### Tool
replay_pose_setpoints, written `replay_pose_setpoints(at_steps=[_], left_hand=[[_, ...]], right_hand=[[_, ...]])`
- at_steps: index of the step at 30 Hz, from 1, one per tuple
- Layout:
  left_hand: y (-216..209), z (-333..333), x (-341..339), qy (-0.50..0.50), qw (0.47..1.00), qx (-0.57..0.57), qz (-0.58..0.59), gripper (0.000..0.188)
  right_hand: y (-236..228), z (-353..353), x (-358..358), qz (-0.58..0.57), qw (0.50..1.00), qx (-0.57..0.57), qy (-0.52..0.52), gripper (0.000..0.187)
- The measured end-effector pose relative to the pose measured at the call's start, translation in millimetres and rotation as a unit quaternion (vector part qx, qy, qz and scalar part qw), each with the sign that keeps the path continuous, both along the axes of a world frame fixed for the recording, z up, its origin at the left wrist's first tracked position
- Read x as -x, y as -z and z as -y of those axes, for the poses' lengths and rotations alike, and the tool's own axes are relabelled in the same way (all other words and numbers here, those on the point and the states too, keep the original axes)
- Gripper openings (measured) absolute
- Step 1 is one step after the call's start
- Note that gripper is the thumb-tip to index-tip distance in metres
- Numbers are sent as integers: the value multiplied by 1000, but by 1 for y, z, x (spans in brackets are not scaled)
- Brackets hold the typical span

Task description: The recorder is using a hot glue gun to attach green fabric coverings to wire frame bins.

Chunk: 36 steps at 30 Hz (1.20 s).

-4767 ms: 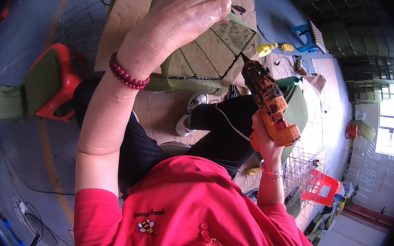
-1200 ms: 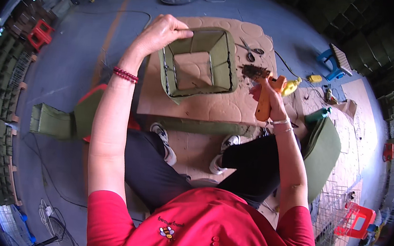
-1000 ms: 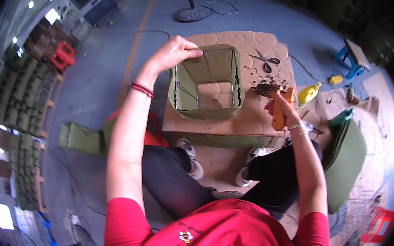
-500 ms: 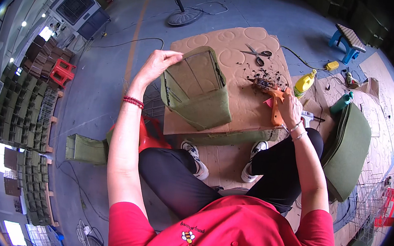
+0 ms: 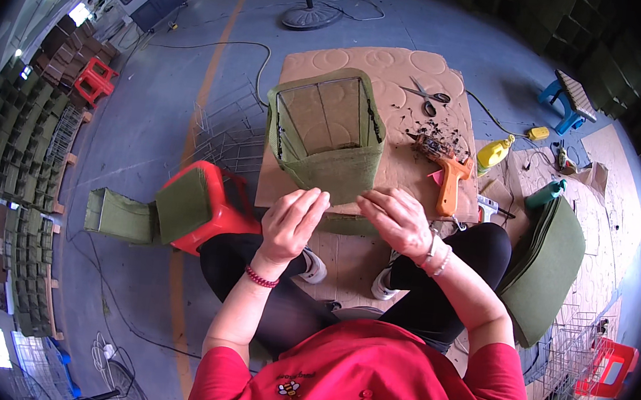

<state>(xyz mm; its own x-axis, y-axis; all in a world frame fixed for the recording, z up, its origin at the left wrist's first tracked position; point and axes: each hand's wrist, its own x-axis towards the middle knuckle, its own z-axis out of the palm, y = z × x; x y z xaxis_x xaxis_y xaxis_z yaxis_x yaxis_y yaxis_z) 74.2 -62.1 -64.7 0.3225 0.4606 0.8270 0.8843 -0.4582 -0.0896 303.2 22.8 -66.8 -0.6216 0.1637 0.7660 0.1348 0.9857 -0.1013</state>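
On the cardboard-topped work surface stands a box-shaped wire frame partly wrapped in green felt, its open side facing up. My left hand and my right hand meet at the felt's near edge. Fingers and thumb are pinched together on each, apparently on that edge, though the fingertips partly hide it. An orange glue gun lies to the right of the box, its nozzle end among dark scraps. Black-handled scissors rest beyond the scraps.
Left of my knee, a red stool carries green felt. Stacked felt sheets stand at my right, near a teal bottle and a yellow bottle. A cable crosses the floor. Wire frames lie beyond the stool.
My right hand has let go of the glue gun, which now lies on the cardboard. My left hand has left the box's far-left corner, and both hands have come together at its near edge.
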Motion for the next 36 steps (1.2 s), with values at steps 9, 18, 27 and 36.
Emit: replay_pose_setpoints(at_steps=[9,18,27,36], left_hand=[[-8,-17,11,-25,999,-11,-26,31],[-13,-28,10,-23,999,-28,-9,25],[-17,-36,14,-20,1000,8,5,33],[-63,-24,49,-11,987,3,161,44]], right_hand=[[-28,-13,39,-31,998,-43,14,53],[-26,-24,49,-25,996,-77,46,50],[-37,-24,55,-4,997,-19,68,46],[-54,-20,52,83,992,51,82,42]])
